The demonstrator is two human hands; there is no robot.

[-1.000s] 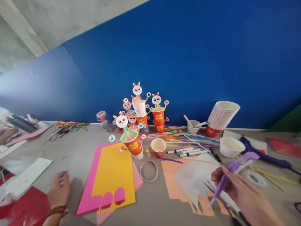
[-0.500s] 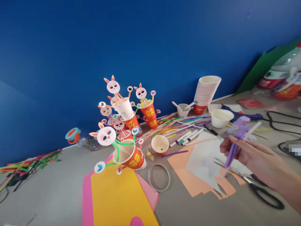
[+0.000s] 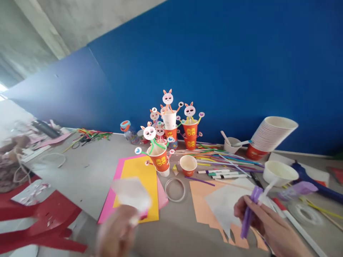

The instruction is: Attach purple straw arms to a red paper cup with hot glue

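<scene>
My right hand (image 3: 265,221), at the lower right, is closed on a short purple folded strip (image 3: 250,214), perhaps a bent pipe cleaner. A thin white stick (image 3: 268,189) rises beside those fingers. At the lower left of centre, my left hand (image 3: 118,228) is blurred by motion. It grips a white paper-like piece (image 3: 134,194), whose exact kind the blur hides. That piece hovers over a yellow sheet (image 3: 150,178) and a pink sheet (image 3: 107,207). Under my right hand lie a white paper (image 3: 227,200) and an orange paper (image 3: 198,203).
Rabbit-faced paper cups (image 3: 159,160) stand near the blue wall. A small cup (image 3: 188,166), a tape roll (image 3: 175,190), markers (image 3: 227,175) and coloured pipe cleaners (image 3: 214,157) lie mid-table. At right are stacked cups (image 3: 273,135) and a white bowl (image 3: 280,173); red sheets (image 3: 53,217) are at left.
The view has swung left, showing more of the left table and wall. My left hand has entered with the white piece. My right hand still holds the purple strip, now lower in view.
</scene>
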